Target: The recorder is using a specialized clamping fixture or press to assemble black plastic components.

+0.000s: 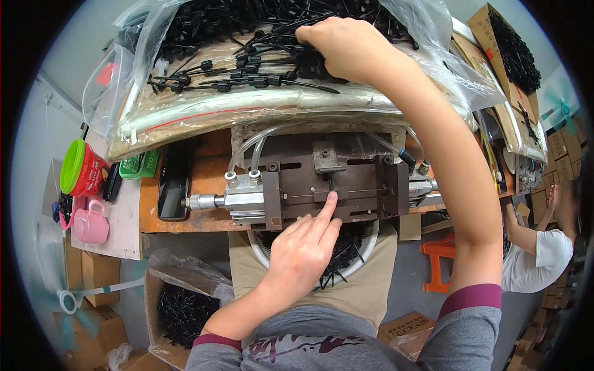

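My left hand (pixel 301 252) lies over the front of a dark metal fixture (pixel 303 176), index finger stretched out. Its fingertip touches a small black piece (pixel 331 183) at the fixture's middle, below a bolted metal block (pixel 326 157). The other fingers are partly bent and hold nothing visible. Farther off, my right hand (pixel 349 49) reaches into a heap of thin black plastic parts with thick collars (pixel 247 68) on a plastic-covered tray (pixel 297 99). Its fingers are curled down among the parts; what they grip is hidden.
Pneumatic cylinders (pixel 244 205) with clear hoses flank the fixture. A phone (pixel 175 185), red tub (pixel 90 173) and pink cup (pixel 91 224) stand left. Below are a white-rimmed container of black parts (pixel 368 250) and a carton (pixel 158 334). Another person (pixel 538 260) sits right, near an orange stool (pixel 436 260).
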Available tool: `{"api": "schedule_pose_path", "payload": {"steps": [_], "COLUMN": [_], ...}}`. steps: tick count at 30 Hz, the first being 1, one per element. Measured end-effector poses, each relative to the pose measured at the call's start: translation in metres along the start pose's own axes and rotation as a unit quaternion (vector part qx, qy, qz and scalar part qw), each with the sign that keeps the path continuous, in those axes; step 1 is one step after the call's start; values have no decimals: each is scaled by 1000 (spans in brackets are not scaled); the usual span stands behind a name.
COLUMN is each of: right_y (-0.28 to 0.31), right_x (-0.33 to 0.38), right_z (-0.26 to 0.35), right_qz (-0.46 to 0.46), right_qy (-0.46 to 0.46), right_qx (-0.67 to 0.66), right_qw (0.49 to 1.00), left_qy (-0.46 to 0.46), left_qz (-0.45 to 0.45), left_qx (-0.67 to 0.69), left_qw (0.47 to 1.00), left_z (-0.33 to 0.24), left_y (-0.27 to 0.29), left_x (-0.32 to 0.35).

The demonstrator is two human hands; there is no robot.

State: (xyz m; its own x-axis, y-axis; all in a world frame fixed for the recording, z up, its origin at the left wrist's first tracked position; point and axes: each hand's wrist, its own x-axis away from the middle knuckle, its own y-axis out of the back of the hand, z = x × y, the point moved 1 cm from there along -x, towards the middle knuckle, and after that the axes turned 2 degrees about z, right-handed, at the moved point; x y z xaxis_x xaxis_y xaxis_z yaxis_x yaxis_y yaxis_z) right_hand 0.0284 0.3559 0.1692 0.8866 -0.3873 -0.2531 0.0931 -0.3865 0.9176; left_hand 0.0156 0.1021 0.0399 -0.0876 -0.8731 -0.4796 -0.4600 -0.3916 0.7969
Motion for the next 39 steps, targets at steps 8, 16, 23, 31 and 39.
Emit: {"api": "schedule_pose_path", "payload": {"steps": [8,16,23,31,39], "right_y": [31,28,22,9,-7], "right_x": [17,63,117,156,177], "right_z": [-44,-71,-62,30,26], "right_qz": [-68,-227,-286,-150,-216], "right_qy": [-131,-222,-219,-203,-218], "right_qx": [-302,-591,-676,-843,-812], "right_qw": [942,742,643,475,496], "left_qy": [27,30,68,94,22], "left_qz": [43,49,-103,-120,-83], "left_qx": [6,23,229,468,258], "left_qw": [999,998,966,871,962], "left_z": [3,2,0,9,3], "left_y": [2,8,41,44,54], "left_x": [-3,-5,-24,-43,-16]}}
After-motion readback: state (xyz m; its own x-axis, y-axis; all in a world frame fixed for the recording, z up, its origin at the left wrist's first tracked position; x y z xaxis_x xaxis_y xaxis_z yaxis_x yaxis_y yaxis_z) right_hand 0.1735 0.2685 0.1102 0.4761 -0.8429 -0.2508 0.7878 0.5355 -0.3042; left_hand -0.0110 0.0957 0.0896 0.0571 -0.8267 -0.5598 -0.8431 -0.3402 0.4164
